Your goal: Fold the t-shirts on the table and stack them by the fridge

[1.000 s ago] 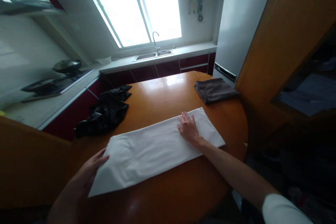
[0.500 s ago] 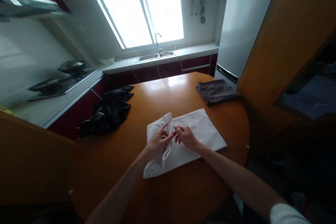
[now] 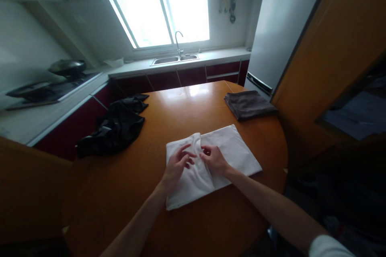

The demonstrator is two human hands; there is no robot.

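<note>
A white cloth garment (image 3: 232, 144) lies flat on the wooden table, its left part folded over toward the right. My right hand (image 3: 214, 158) pinches the folded edge near the middle of the cloth. Over the folded part on the left hovers or rests my left hand (image 3: 177, 164), fingers apart and holding nothing; whether it touches the fabric I cannot tell. The kind of garment does not show.
On the orange wooden table (image 3: 181, 114) a folded dark grey cloth (image 3: 250, 104) lies at the back right. A crumpled black garment (image 3: 117, 124) lies at the left edge. Beyond are a sink (image 3: 165, 60), a stove (image 3: 57, 92) and a fridge (image 3: 277, 28).
The left flap of the white cloth has come down flatter and reaches further right. My left hand has let go of it and moved slightly left. The view has shifted a little.
</note>
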